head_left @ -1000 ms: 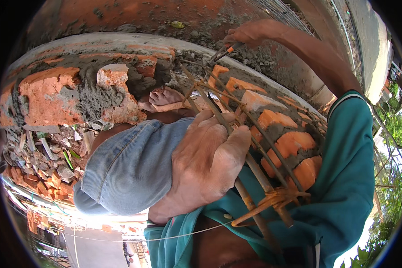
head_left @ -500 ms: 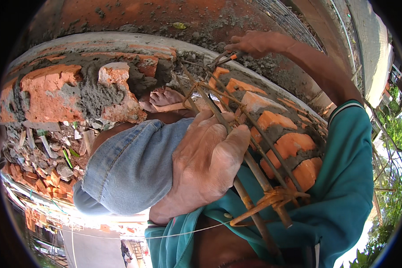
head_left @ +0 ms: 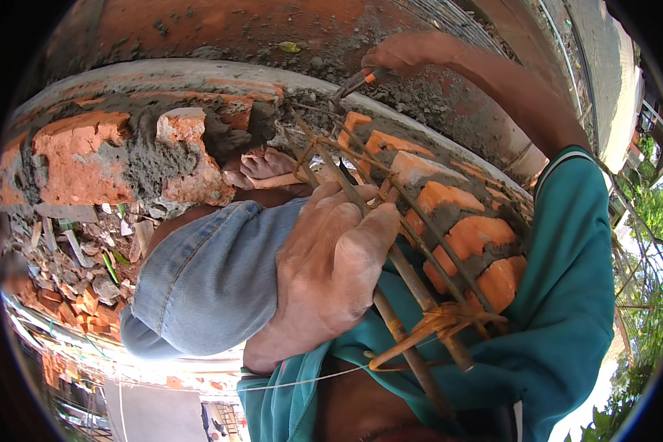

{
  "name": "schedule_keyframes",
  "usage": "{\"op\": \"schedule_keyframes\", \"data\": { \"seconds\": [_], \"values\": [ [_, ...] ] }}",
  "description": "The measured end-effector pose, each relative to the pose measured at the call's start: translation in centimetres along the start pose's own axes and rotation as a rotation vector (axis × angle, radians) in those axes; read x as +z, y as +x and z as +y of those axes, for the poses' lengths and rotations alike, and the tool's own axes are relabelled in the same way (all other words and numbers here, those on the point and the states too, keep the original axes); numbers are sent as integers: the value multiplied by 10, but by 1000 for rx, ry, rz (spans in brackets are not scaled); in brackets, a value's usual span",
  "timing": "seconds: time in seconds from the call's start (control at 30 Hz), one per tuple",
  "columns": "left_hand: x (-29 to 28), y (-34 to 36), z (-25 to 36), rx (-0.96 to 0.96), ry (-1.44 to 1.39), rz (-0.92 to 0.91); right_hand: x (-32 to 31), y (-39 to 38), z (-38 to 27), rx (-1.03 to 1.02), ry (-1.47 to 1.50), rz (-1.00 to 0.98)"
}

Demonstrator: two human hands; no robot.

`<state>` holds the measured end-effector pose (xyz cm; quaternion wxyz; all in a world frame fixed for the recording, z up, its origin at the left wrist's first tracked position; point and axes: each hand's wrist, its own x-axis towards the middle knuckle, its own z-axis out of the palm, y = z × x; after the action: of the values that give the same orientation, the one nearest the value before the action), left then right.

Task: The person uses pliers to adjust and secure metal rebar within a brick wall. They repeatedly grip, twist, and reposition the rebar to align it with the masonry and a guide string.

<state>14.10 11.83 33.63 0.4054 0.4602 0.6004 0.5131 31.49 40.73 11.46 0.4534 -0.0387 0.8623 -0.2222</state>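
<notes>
A bundle of rusty steel rebar (head_left: 418, 289), tied with bent wire stirrups, slants from the brickwork toward my chest. Around its middle my left hand (head_left: 324, 265) is closed, thumb and fingers wrapped on the bars. Beyond the far end of the bars, my right hand (head_left: 399, 55) is closed on pincers (head_left: 353, 84) with an orange-marked handle. The jaws are close to the rebar's far end; whether they touch it I cannot tell. Orange bent stirrup wire (head_left: 420, 335) wraps the near end.
A broken brick wall (head_left: 85, 158) with wet grey mortar stands at left. Mortared bricks (head_left: 479, 236) curve along the right, beside the bars. My bare foot (head_left: 267, 163) sits in the gap between. Rubble (head_left: 88, 258) lies at lower left. A thin string (head_left: 295, 384) crosses near my chest.
My right hand with the pincers has moved left and slightly up in the picture. My left hand and the rebar have shifted slightly left.
</notes>
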Motion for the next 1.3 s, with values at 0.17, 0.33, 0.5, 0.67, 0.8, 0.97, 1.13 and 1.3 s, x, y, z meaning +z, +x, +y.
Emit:
{"op": "schedule_keyframes", "data": {
  "seconds": [0.17, 0.33, 0.5, 0.67, 0.8, 0.97, 1.13, 1.3],
  "values": [
    [-3, 0, 2, 20, 25, -16, 6, -2, 0, 54, 46, -108],
    [-7, 1, 4, 3, 35, -44, 19, 5, -6, 33, 146, -246],
    [-5, 2, 1, 28, 82, -11, 21, -2, -16, 79, 122, -157],
    [-5, 3, -8, 155, 100, -48, 15, -13, -26, 85, -83, -2],
    [-6, 5, -10, 171, 75, -43, 7, -14, -31, 15, -223, 92],
    [-5, 5, -10, 153, 69, -29, -1, -20, -34, 88, -151, -15],
    [-10, 4, -2, 67, 129, -76, -18, -40, -43, 228, 102, 53],
    [-11, 3, -1, 109, 160, -10, -97, -99, -64, 338, 200, 88]
  ]
}}
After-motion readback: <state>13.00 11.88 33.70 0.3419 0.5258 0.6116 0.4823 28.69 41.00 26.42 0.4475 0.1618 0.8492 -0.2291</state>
